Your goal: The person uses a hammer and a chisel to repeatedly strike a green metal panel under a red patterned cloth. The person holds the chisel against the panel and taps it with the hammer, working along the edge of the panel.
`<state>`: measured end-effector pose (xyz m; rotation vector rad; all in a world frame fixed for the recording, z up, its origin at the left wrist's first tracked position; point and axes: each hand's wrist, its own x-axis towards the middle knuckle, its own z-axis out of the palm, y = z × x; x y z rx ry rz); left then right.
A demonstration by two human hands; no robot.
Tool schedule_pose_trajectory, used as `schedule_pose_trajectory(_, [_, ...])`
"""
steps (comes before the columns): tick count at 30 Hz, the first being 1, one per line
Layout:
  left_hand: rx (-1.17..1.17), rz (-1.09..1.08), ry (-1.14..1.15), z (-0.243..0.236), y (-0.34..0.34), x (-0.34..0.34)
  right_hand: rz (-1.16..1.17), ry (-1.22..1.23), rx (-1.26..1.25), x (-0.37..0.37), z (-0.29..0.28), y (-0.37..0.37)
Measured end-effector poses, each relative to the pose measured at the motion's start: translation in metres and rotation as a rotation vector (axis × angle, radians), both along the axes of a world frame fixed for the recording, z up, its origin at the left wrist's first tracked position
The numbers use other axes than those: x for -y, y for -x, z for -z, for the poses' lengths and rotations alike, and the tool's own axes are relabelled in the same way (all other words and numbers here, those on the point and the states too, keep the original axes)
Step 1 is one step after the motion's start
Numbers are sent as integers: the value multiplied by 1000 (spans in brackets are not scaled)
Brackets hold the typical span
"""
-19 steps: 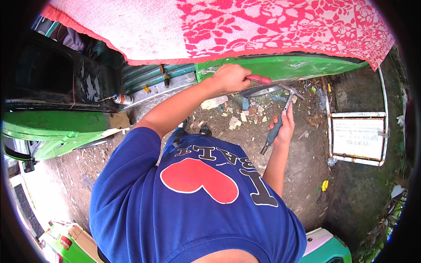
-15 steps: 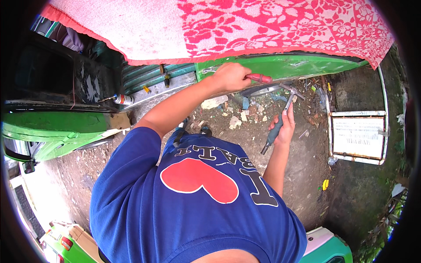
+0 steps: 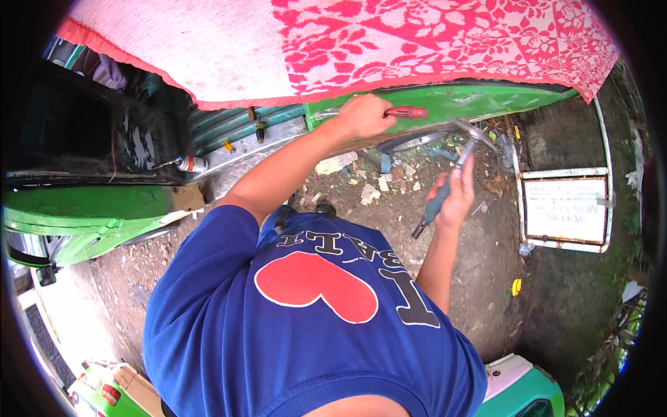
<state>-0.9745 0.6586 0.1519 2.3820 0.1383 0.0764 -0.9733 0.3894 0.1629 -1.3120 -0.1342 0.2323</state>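
My left hand (image 3: 368, 116) is closed round a red-handled screwdriver (image 3: 408, 112), held sideways against the green car panel (image 3: 465, 102). Its handle end points right, while a bit of metal shaft shows left of the fist; the tip's exact contact cannot be made out. Lower and to the right, my right hand (image 3: 456, 197) grips a hammer (image 3: 436, 204) by its grey-blue handle. The hammer's metal head, slightly blurred, is up beside the screwdriver's handle end, with a gap between them.
A pink patterned towel (image 3: 417, 42) drapes over the car. Left, a spray can (image 3: 192, 164) stands on the metal sill (image 3: 278, 135) near an open green door (image 3: 90, 208). Broken chips (image 3: 369, 194) litter the ground. A white-framed sign (image 3: 564, 208) stands right; a yellow object (image 3: 516, 286) lies nearby.
The hammer head has swung a little to the right, away from the screwdriver's handle end. My left hand keeps its hold on the screwdriver at the panel. The view has shifted slightly.
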Motion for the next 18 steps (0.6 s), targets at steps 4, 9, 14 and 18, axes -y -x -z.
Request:
schedule_pose_trajectory(4, [-2,-14,16,6,-3,-2,-167,68,-31,1,-3,-6])
schedule_pose_trajectory(9, [-7,-15,-2,7,-3,-2,-142,139,-93,-12,-10,-17])
schedule_pose_trajectory(14, [-56,-59,19,42,7,-15,-145,72,-94,-10,2,-25])
schedule_pose_trajectory(18, [-51,28,-59,29,24,-10,-55,-14,-82,-4,-6,-33])
